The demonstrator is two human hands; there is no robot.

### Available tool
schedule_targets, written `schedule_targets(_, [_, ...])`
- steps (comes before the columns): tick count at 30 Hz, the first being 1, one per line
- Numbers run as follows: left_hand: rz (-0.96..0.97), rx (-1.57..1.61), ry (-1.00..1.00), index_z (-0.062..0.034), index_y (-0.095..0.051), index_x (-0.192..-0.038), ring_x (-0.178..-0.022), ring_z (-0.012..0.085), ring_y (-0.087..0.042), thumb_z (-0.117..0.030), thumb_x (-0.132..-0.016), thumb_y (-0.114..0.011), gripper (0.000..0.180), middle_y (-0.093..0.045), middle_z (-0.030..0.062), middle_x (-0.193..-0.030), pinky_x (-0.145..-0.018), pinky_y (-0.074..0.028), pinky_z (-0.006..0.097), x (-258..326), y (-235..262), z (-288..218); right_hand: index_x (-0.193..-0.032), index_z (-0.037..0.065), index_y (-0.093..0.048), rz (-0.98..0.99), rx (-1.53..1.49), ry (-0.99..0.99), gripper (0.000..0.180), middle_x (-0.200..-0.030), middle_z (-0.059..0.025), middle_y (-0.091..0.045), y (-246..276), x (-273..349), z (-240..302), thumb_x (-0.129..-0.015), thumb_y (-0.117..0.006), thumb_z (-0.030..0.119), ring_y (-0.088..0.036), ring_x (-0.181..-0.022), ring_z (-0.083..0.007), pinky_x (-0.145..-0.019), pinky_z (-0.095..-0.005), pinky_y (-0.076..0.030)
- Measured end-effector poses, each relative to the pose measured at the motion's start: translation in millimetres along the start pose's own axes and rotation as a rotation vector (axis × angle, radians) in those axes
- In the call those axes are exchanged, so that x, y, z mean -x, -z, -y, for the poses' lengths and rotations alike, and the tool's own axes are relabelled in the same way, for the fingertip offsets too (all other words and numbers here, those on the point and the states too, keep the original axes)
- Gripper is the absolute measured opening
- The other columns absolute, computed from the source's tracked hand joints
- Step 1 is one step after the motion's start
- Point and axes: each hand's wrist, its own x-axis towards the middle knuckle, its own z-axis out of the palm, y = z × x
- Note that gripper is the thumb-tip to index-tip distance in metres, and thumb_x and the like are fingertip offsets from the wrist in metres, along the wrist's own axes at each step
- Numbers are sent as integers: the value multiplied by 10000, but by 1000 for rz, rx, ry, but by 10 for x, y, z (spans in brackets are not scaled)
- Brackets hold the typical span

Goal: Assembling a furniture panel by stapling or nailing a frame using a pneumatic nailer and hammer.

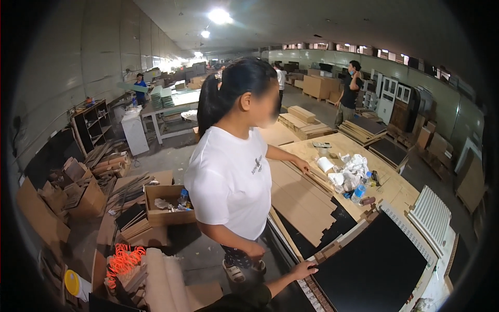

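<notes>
l hand lower ctr, fingertips at left edge of blk panel, lower rt; pinching or just resting, can't tell. r hand out of view. open cardbd box, left of ctr: blue-topped bottle, crumpled scraps. wht bucket, lower left, yellow top; contents hidden.

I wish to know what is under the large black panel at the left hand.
Beside the black panel, a whitish perforated strip shows along its right edge. The left hand is at its left corner. What lies underneath is covered by the panel and cannot be seen.
</notes>
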Motion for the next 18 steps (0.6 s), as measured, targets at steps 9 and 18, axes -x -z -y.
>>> schedule_targets(9, [-20,57,-20,-6,-484,-1252,-1170,297,-490,-478,-854,-553,621,-504,175,-1268,-961,-385,355,-17,-32,131,-1278,-46,-426,-212,-55,20,759,-1244,-233,-495,539,33,380,-825,-544,552,-467,-1165,-339,-987,-405,-368])
schedule_targets(18, [72,61,-40,-4,-476,-1259,-1176,292,-487,-488,-852,-550,636,-497,169,-1283,-963,-385,351,-74,33,-178,-1173,-51,-513,24,-337,-288,539,-1129,-271,-548,-303,183,-707,-815,-608,341,-521,-1069,-380,-928,-417,-397])
